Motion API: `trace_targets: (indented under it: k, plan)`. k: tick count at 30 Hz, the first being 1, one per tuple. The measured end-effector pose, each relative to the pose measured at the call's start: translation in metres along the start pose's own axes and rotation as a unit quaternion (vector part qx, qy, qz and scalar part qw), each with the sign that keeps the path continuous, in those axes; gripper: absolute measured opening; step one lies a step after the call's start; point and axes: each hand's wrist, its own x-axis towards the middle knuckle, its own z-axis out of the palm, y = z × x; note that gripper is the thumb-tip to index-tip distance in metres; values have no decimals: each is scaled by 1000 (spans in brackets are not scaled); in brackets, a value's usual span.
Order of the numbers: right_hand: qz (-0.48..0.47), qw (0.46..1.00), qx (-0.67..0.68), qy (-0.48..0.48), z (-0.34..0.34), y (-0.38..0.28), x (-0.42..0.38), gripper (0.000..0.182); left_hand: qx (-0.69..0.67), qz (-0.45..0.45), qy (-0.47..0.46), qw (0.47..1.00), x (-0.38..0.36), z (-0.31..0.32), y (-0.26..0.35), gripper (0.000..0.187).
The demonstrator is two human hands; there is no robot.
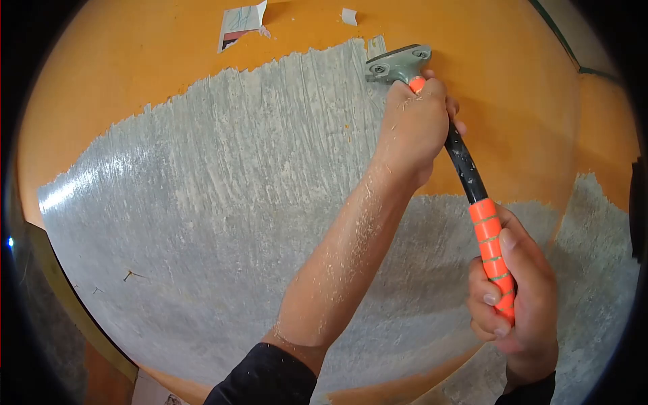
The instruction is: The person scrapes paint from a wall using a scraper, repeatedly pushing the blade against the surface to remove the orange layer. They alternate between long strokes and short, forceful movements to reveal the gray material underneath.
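Note:
A long-handled scraper (464, 162) slants across the wall, its grey metal head (399, 65) up against the surface. My left hand (417, 121) is closed around the handle just below the head. Lower down, my right hand (530, 283) wraps round the orange banded grip. Beside the head, the grey scraped area (270, 148) of the wall meets the orange coating (499, 67) along a ragged edge. Pale shavings cling to my left forearm (358, 229).
A torn paper label (241, 25) and a small paper scrap (349, 17) stick to the orange coating at the top. A nail (128, 275) juts from the grey surface at lower left. A dark strip (553, 30) runs along the upper right.

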Motion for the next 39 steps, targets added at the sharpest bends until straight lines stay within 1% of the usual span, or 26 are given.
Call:
trace_targets:
  k: [1,4,5,8,9,12,13,15,18,19,21,22,24,26,27,29,30,32,33,35,38,39]
  plan:
    - [5,1000,-3,-5,-1,0,0,45,-4,14,-9,1000,5,0,-1,12]
    - [-23,1000,-1,13,2,-10,11,46,29,47,-27,998,23,4,8,12]
    - [-18,1000,-6,23,2,-11,11,45,44,40,-26,998,23,4,9,14]
    - [2,1000,-6,14,-2,-3,-2,45,30,42,-19,998,10,2,1,16]
    - [6,1000,-7,9,-1,-1,-3,45,16,26,-11,999,5,1,-3,17]
    - [-1,1000,-1,7,2,-3,2,46,43,30,-29,998,10,-1,1,16]
    - [-10,1000,-7,15,5,-6,6,45,59,44,-38,997,20,-2,5,16]
    - [-26,999,-16,34,13,-12,13,45,45,42,-27,998,23,1,10,15]
    - [-31,999,-34,4,2,-1,9,47,27,44,-15,999,6,-1,2,14]
    - [-19,999,-34,-6,1,0,6,47,22,50,-15,998,2,-3,1,13]
    - [7,999,-35,-27,0,3,1,46,29,33,-3,999,5,-3,4,12]
    - [-9,999,-31,-20,0,3,5,46,31,20,6,999,4,-4,4,12]
    - [-37,999,-20,-5,2,-1,19,45,52,31,-4,998,16,-3,10,12]
    - [-36,999,-11,-9,1,-3,23,45,76,40,-12,996,27,-1,17,12]
    - [-35,999,0,-12,0,1,23,45,62,31,10,998,26,-1,14,11]
    - [-40,999,-3,-16,-1,14,21,45,84,27,-12,996,16,-8,6,11]
    - [-22,1000,2,-15,-1,19,13,45,94,27,-24,995,8,-12,2,12]
    - [14,1000,10,-17,-3,30,0,45,97,12,-7,995,-12,-12,-4,14]
    - [17,1000,3,-23,-5,34,0,45,108,5,5,994,-19,-11,-5,15]
    - [11,1000,5,-25,-2,36,0,46,140,-7,26,990,-22,-11,-2,16]
    - [-22,999,-1,-29,-2,29,13,46,159,9,-13,987,1,-16,0,17]
    - [-35,999,-6,-27,-3,25,18,45,153,12,-8,988,8,-13,2,17]
